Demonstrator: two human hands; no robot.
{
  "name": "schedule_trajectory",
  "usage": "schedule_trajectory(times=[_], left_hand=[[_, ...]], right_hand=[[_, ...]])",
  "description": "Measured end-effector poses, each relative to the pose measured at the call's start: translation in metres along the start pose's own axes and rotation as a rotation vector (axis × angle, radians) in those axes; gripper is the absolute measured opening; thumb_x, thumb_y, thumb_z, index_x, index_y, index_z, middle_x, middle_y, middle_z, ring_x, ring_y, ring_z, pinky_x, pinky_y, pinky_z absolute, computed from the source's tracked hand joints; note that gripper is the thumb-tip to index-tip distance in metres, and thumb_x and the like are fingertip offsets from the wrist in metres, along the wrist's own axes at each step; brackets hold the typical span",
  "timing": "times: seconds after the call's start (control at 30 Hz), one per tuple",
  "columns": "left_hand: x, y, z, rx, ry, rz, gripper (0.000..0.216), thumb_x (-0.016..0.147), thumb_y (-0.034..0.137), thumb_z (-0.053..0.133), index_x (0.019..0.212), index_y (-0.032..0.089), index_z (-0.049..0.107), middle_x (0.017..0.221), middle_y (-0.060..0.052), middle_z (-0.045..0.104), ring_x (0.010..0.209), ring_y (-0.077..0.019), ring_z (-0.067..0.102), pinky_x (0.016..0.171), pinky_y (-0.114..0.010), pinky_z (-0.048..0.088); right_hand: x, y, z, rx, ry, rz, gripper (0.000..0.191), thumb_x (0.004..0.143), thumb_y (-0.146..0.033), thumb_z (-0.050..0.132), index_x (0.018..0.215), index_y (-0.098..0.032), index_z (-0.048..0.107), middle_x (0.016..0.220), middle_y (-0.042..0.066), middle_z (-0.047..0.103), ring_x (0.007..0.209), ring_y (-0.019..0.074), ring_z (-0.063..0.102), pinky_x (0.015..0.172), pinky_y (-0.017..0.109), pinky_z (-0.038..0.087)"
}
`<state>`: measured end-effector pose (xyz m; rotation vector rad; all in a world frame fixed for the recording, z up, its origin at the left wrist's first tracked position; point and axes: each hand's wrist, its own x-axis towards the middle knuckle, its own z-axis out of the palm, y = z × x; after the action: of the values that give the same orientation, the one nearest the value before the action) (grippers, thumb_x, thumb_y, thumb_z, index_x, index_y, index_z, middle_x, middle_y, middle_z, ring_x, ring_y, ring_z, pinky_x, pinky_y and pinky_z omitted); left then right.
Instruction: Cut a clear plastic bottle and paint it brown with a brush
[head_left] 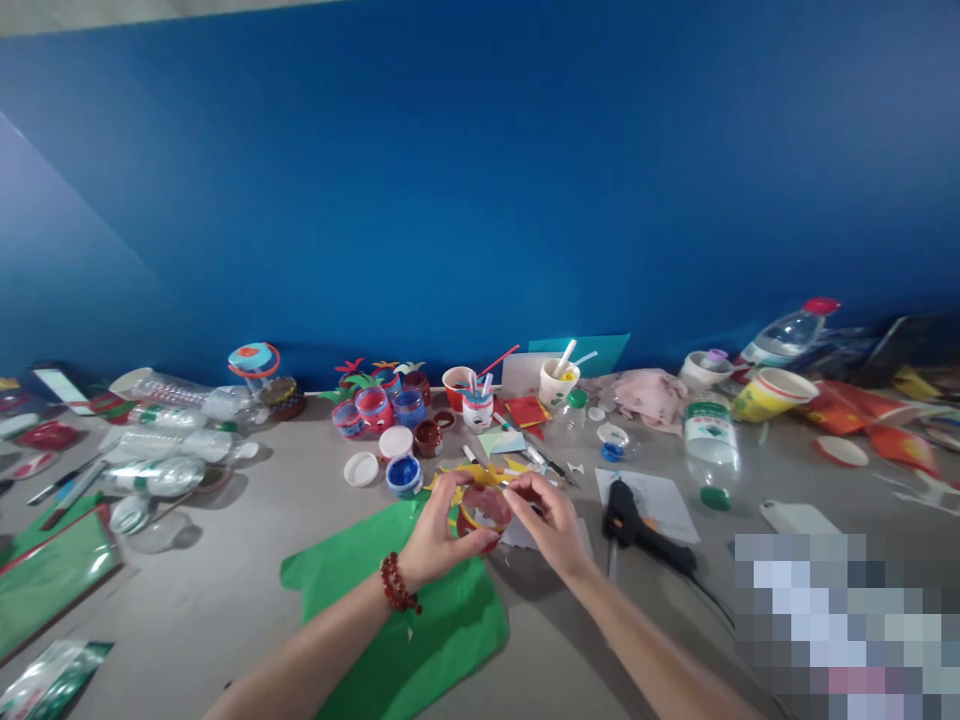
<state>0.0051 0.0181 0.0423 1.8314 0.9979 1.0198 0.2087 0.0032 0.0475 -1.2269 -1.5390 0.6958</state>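
Observation:
In the middle of the head view, my left hand (433, 538), with a beaded bracelet at the wrist, curls round a small red cup (486, 508) with a yellow rim. Thumb and fingers press on its side, and its pale inside faces me. At the cup's right edge my right hand (553, 522) is closed in a pinch; whatever lies between those fingertips is too small to tell. Yellow paper pieces (480, 470) show just behind the cup. A green sheet (405, 610) lies under my left forearm.
A black glue gun (637, 525) with a cord rests on white paper to the right. Behind my hands stand paint jars (405, 475) and a white cup (559, 382). Clear bottles (157, 475) lie left; another bottle (711, 450) stands right. A blue partition (480, 200) closes the back.

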Motion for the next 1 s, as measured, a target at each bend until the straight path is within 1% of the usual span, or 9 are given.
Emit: schedule_trajectory(times=[0.13, 0.23, 0.3, 0.37, 0.47, 0.6, 0.7, 0.83, 1.0], left_hand=[[-0.001, 0.001, 0.001, 0.056, -0.015, 0.069, 0.057, 0.075, 0.040, 0.079, 0.121, 0.021, 0.051, 0.119, -0.010, 0.060, 0.111, -0.0280, 0.058, 0.098, -0.044, 0.047], [-0.003, 0.000, 0.002, 0.050, -0.011, 0.093, 0.060, 0.074, 0.044, 0.080, 0.122, 0.021, 0.052, 0.121, -0.011, 0.060, 0.114, -0.0291, 0.057, 0.100, -0.045, 0.046], [-0.003, 0.000, 0.002, -0.027, -0.008, 0.066, 0.058, 0.078, 0.050, 0.075, 0.124, 0.021, 0.053, 0.122, -0.012, 0.061, 0.115, -0.0294, 0.058, 0.100, -0.044, 0.046], [-0.002, 0.002, 0.001, -0.125, 0.017, 0.012, 0.049, 0.087, 0.052, 0.064, 0.124, 0.021, 0.055, 0.121, -0.011, 0.062, 0.113, -0.0281, 0.059, 0.098, -0.043, 0.047], [0.003, 0.008, -0.002, -0.148, 0.110, -0.005, 0.033, 0.092, 0.047, 0.060, 0.111, 0.020, 0.063, 0.110, -0.010, 0.067, 0.106, -0.0254, 0.062, 0.094, -0.040, 0.049], [0.010, 0.015, -0.006, -0.008, 0.157, 0.101, 0.014, 0.091, 0.033, 0.064, 0.091, 0.020, 0.068, 0.097, -0.008, 0.070, 0.097, -0.0232, 0.064, 0.089, -0.037, 0.050], [0.012, 0.016, -0.008, 0.063, 0.161, 0.131, 0.010, 0.091, 0.028, 0.062, 0.089, 0.020, 0.069, 0.094, -0.008, 0.071, 0.095, -0.0230, 0.064, 0.087, -0.037, 0.051], [0.011, 0.015, -0.006, 0.065, 0.163, 0.154, 0.007, 0.091, 0.025, 0.062, 0.089, 0.020, 0.068, 0.092, -0.008, 0.071, 0.095, -0.0233, 0.064, 0.087, -0.039, 0.051], [0.010, 0.018, -0.005, 0.075, 0.160, 0.207, 0.005, 0.090, 0.021, 0.062, 0.089, 0.020, 0.067, 0.092, -0.007, 0.069, 0.094, -0.0232, 0.063, 0.086, -0.039, 0.050]], right_hand=[[0.001, 0.005, 0.001, -0.052, 0.002, -0.005, 0.012, 0.088, -0.030, 0.061, 0.080, -0.022, 0.058, 0.067, 0.002, 0.068, 0.058, 0.0189, 0.065, 0.057, 0.028, 0.052], [0.003, 0.003, 0.001, -0.109, 0.009, -0.037, 0.013, 0.085, -0.025, 0.060, 0.074, -0.022, 0.056, 0.063, 0.001, 0.065, 0.055, 0.0176, 0.062, 0.055, 0.027, 0.049], [0.004, 0.000, 0.000, -0.156, 0.026, -0.066, 0.014, 0.084, -0.023, 0.060, 0.071, -0.023, 0.055, 0.063, 0.001, 0.064, 0.055, 0.0174, 0.060, 0.056, 0.027, 0.047], [0.003, -0.004, -0.001, -0.197, 0.036, -0.103, 0.014, 0.084, -0.022, 0.060, 0.070, -0.023, 0.054, 0.063, 0.001, 0.063, 0.057, 0.0175, 0.059, 0.057, 0.028, 0.045], [0.002, -0.010, 0.000, -0.237, 0.024, -0.159, 0.016, 0.085, -0.021, 0.059, 0.070, -0.023, 0.053, 0.065, 0.001, 0.062, 0.061, 0.0180, 0.060, 0.061, 0.028, 0.044], [0.000, -0.014, 0.004, -0.340, 0.014, -0.293, 0.021, 0.091, -0.024, 0.060, 0.071, -0.022, 0.052, 0.067, 0.002, 0.062, 0.064, 0.0178, 0.060, 0.063, 0.027, 0.043], [-0.001, -0.016, 0.006, -0.393, 0.027, -0.371, 0.021, 0.093, -0.022, 0.059, 0.073, -0.022, 0.051, 0.067, 0.001, 0.061, 0.064, 0.0171, 0.059, 0.062, 0.026, 0.043], [-0.003, -0.020, 0.006, -0.412, 0.039, -0.428, 0.021, 0.093, -0.020, 0.058, 0.073, -0.022, 0.051, 0.066, 0.001, 0.060, 0.065, 0.0175, 0.058, 0.063, 0.027, 0.043], [-0.004, -0.022, 0.006, -0.403, 0.032, -0.431, 0.021, 0.093, -0.018, 0.058, 0.073, -0.022, 0.051, 0.066, 0.001, 0.058, 0.065, 0.0175, 0.058, 0.064, 0.027, 0.043]])
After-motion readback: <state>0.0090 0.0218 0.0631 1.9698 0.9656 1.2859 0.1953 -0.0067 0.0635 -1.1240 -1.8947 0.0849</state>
